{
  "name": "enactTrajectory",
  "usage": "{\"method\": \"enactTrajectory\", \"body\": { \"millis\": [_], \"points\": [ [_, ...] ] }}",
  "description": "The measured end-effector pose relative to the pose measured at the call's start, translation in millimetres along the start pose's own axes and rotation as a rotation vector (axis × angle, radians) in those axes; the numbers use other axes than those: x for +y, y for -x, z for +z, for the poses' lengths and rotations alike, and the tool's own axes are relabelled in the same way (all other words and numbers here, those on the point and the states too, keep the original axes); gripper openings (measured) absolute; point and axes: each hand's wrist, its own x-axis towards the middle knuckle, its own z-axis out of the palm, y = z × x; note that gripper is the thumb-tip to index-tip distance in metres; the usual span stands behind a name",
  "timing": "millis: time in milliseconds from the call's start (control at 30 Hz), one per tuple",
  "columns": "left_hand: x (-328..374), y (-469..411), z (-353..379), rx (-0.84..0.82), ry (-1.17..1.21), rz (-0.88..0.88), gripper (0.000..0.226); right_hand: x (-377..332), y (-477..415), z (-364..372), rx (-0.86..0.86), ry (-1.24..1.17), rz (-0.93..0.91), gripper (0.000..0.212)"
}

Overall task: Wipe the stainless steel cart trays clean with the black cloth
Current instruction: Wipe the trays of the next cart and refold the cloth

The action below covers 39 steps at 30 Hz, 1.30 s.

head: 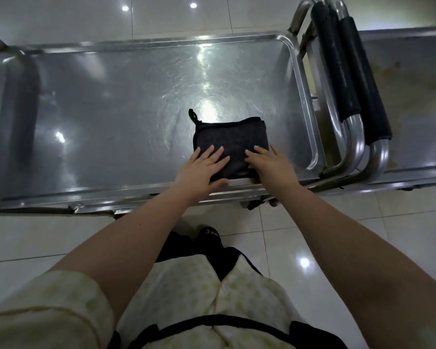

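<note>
A folded black cloth (229, 137) with a small loop at its far left corner lies flat in the stainless steel cart tray (98, 109), near the tray's front right. My left hand (202, 167) rests palm down on the cloth's near left part, fingers spread. On the near right part lies my right hand (272, 162), also flat with the fingers apart. Both hands press on the cloth rather than grip it. The tray surface shows swirl marks and bright light reflections.
A second steel cart tray (413, 96) with yellowish stains stands to the right. Between the two trays rise curved steel handles with black foam grips (358, 79). The floor is glossy white tile. My foot (209, 235) is below the tray's front edge.
</note>
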Motion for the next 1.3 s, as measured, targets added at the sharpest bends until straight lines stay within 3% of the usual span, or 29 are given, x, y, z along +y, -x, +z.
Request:
{"method": "enactTrajectory", "body": {
  "millis": [100,233,333,433,600,733,967,1300],
  "points": [
    [5.8,-3.6,-11.4,0.046,0.032,-0.049,0.073,-13.2,-20.6,-22.9,0.122,-0.092,0.077,0.015],
    [6.5,1.1,-41.1,0.317,0.147,-0.144,0.049,-28.9,-42.2,-50.5,0.22,-0.106,0.085,0.019],
    [-4.7,3.2,-68.3,0.387,0.175,-0.217,0.039,-38.0,-48.1,-66.8,0.245,-0.109,0.056,0.02],
    [-26.3,4.7,-95.3,0.414,0.119,-0.138,0.035,-53.3,-48.3,-79.4,0.185,-0.009,0.043,0.041],
    [-49.4,38.3,-128.7,0.542,-0.085,0.113,0.032,-96.6,-45.3,-95.3,0.371,0.109,0.036,0.014],
    [-60.4,92.9,-127.8,0.646,-0.148,0.22,0.025,-140.5,-32.6,-94.6,0.402,0.114,-0.043,0.008],
    [-86.1,203.4,-87.1,0.656,-0.095,0.189,0.031,-233.5,7.9,-52.4,0.4,0.044,-0.127,0.024],
    [-103.8,306.1,7.3,0.582,0.012,0.172,0.033,-318.1,88.1,44.1,0.406,-0.082,-0.093,0.024]
  ]
}}
